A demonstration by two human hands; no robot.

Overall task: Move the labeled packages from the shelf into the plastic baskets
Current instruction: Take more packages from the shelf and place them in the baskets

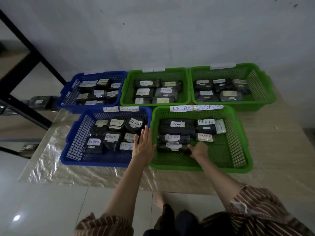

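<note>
Left hand (144, 147) flat, fingers straight and spread, over the right rim of the near blue basket (75, 133), fingertips above its packages. Right hand (198, 150) is down inside the near green basket (238, 142), fingers curled at the right end of the front dark package (172, 148); looks like a grip on it, fingertips partly hidden. Five baskets sit on a clear plastic sheet (51, 160) on the floor: two in the near row, and a blue one (68, 92) plus two green ones (127, 96) (262, 89) in the far row by the wall. All hold dark wrapped packages with white "RETURN" labels. Near baskets carry "RETURN OVERDUE" tags (196, 108) on their back rims. Black shelf frame (22, 68) at left, a few more packages (38, 102) lying by its base. Striped sleeves at bottom of view.
</note>
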